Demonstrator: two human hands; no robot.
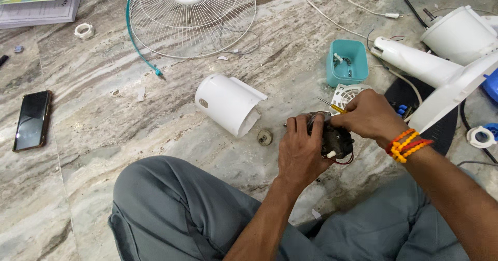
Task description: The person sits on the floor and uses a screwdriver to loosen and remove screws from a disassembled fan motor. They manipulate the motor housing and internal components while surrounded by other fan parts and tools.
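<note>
Above my lap, left hand (300,148) wraps fingers round fan motor (332,139); right hand (369,116) pinches yellow screwdriver (332,106), shaft pointing left, just over motor's top.

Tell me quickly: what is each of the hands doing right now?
Left hand: closed around the dark fan motor, holding it above the floor.
Right hand: closed on a yellow-handled screwdriver, tip at the motor.

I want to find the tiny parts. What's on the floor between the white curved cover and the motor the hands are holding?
In the head view, a small round metal part lies on the floor between the white curved cover and the motor.
</note>
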